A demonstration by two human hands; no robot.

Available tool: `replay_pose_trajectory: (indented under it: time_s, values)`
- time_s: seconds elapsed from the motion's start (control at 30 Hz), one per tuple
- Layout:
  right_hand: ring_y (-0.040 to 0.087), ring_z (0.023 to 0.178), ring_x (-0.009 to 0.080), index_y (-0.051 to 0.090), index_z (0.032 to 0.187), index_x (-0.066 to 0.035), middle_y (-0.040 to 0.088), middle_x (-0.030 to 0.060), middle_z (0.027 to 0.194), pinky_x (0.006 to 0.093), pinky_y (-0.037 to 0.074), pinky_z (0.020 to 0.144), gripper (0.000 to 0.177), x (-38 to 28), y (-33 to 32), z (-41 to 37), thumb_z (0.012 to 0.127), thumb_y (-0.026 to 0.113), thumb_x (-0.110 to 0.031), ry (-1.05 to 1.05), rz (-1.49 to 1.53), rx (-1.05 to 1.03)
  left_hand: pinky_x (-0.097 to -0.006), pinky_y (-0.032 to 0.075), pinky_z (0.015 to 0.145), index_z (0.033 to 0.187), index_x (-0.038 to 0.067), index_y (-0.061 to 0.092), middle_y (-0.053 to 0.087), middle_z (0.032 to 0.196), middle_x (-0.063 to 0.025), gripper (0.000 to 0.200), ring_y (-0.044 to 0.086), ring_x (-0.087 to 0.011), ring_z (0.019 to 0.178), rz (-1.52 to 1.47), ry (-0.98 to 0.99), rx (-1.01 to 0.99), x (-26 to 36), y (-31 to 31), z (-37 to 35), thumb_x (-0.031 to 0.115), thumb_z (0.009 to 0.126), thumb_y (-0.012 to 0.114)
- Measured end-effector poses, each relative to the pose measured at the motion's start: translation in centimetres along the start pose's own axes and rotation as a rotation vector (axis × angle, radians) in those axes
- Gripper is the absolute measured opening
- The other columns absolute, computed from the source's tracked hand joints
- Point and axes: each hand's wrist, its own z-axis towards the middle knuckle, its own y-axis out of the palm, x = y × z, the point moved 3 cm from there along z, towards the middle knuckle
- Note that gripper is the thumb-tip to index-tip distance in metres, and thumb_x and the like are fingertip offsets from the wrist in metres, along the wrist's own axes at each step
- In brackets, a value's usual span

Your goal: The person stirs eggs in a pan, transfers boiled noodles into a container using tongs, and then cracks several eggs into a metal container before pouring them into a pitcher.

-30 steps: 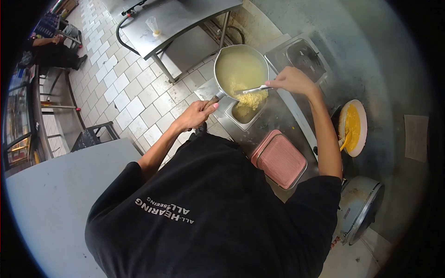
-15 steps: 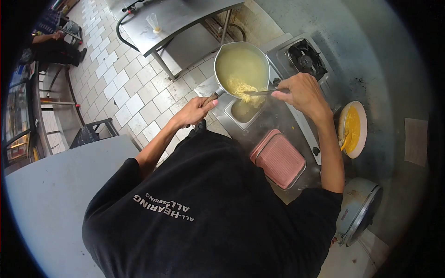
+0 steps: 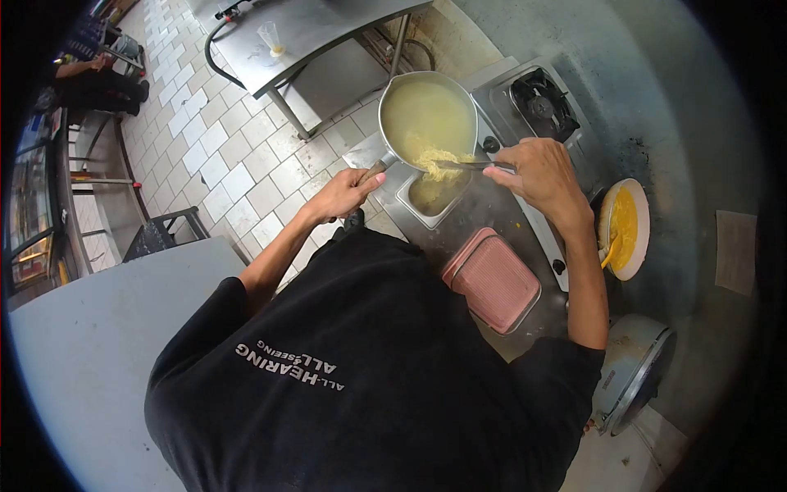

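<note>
My left hand [image 3: 348, 195] is wrapped round the handle [image 3: 373, 171] of a saucepan [image 3: 393, 87], which is tipped toward a metal container [image 3: 437, 220]. Cloudy yellowish liquid [image 3: 428, 111] fills much of the pan. Pale yellow noodles [image 3: 438, 161] bunch at the pan's near rim. Against them lies a slim metal utensil [image 3: 474, 166], gripped by my right hand [image 3: 541, 176]; its exact kind is hard to tell. Directly below the rim, the rectangular container holds liquid of a similar colour.
Pink rectangular tubs or lids [image 3: 496, 283] lie on the metal counter. A gas burner [image 3: 541, 107] is beyond my right hand, and a bowl of yellow liquid [image 3: 627, 230] stands at the right. A steel table [image 3: 328, 33] holds a clear cup [image 3: 270, 39]. Another person [image 3: 98, 86] is far left.
My right hand has turned slightly and shifted a little to the right. The noodles are bunched more tightly at the rim. My left hand stays on the handle.
</note>
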Motion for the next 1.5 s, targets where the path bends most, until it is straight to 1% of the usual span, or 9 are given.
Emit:
replay_pose_trajectory:
  time_s: [0.53,0.63,0.7,0.93,1.03,1.2,1.33,1.43,1.5]
  values:
    - [0.062,0.070,0.0318,0.070,0.075,-0.006,0.062,0.0133,0.066,0.0425,0.047,0.065,0.030,-1.0,-2.1,-0.9,0.078,0.072,-0.036,0.007,0.006,-0.056,-0.0246,0.021,0.033,0.071,0.013,0.040,0.031,0.052,0.0080,0.046,0.026,-0.0039,0.039,-0.028,0.029,0.009,-0.1,-0.2,0.3,0.048,0.098,0.054]
    - [0.062,0.070,0.0316,0.068,0.075,-0.006,0.061,0.0133,0.066,0.0420,0.047,0.064,0.029,-1.7,-1.3,-1.0,0.078,0.073,-0.035,-0.078,-0.032,-0.071,-0.0246,0.022,0.033,0.071,0.013,0.039,0.031,0.052,0.0079,0.046,0.026,-0.0040,0.039,-0.039,0.017,0.003,0.2,-0.1,0.1,0.047,0.098,0.053]
    - [0.061,0.069,0.0315,0.070,0.079,-0.004,0.061,0.0138,0.066,0.0431,0.047,0.064,0.033,-2.8,-1.2,-1.1,0.076,0.074,-0.036,-0.052,-0.077,-0.136,-0.0246,0.022,0.033,0.071,0.013,0.039,0.032,0.052,0.0074,0.046,0.027,-0.0041,0.039,-0.012,0.022,0.023,0.3,-0.1,0.1,0.047,0.098,0.054]
    - [0.062,0.071,0.0311,0.069,0.081,-0.003,0.062,0.0130,0.067,0.0430,0.047,0.065,0.031,-5.6,-4.5,-1.2,0.073,0.076,-0.033,-0.061,-0.176,-0.080,-0.0246,0.023,0.034,0.071,0.012,0.039,0.033,0.052,0.0069,0.046,0.028,-0.0045,0.039,-0.016,0.020,0.022,0.1,-0.2,0.2,0.047,0.099,0.053]
    - [0.062,0.068,0.0331,0.069,0.080,-0.002,0.062,0.0146,0.066,0.0431,0.048,0.065,0.034,-4.2,-5.4,-0.5,0.074,0.076,-0.034,-0.004,-0.183,-0.080,-0.0246,0.024,0.034,0.071,0.012,0.039,0.033,0.051,0.0071,0.047,0.028,-0.0044,0.038,-0.032,0.028,0.021,0.1,-0.2,0.2,0.047,0.099,0.053]
    - [0.067,0.071,0.0362,0.069,0.076,0.000,0.066,0.0183,0.068,0.0447,0.051,0.067,0.044,0.4,-4.0,2.8,0.080,0.072,-0.043,0.311,-0.112,-0.169,-0.0249,0.024,0.034,0.071,0.013,0.038,0.032,0.051,0.0071,0.047,0.029,-0.0044,0.038,-0.036,0.006,0.000,0.5,0.1,-0.2,0.047,0.099,0.052]
    - [0.067,0.073,0.0371,0.069,0.074,-0.001,0.065,0.0193,0.068,0.0453,0.051,0.070,0.049,3.9,0.6,4.1,0.082,0.069,-0.049,0.302,-0.242,-0.149,-0.0254,0.024,0.034,0.071,0.013,0.038,0.032,0.050,0.0072,0.047,0.029,-0.0049,0.038,-0.011,0.038,0.009,0.6,0.2,-0.2,0.048,0.099,0.052]
    - [0.061,0.062,0.0392,0.068,0.070,0.003,0.058,0.0225,0.059,0.0456,0.046,0.061,0.056,4.8,2.0,4.4,0.084,0.066,-0.052,0.212,-0.184,-0.065,-0.0257,0.025,0.034,0.070,0.012,0.039,0.033,0.050,0.0069,0.048,0.029,-0.0052,0.037,-0.026,0.040,-0.006,0.7,0.5,-0.2,0.048,0.098,0.053]
    - [0.059,0.060,0.0383,0.067,0.069,0.004,0.056,0.0223,0.057,0.0446,0.045,0.061,0.060,5.2,2.7,4.5,0.085,0.064,-0.054,0.301,0.042,-0.328,-0.0257,0.026,0.034,0.071,0.012,0.040,0.034,0.050,0.0065,0.048,0.030,-0.0051,0.037,-0.020,0.059,-0.018,1.1,0.6,-0.4,0.048,0.099,0.052]
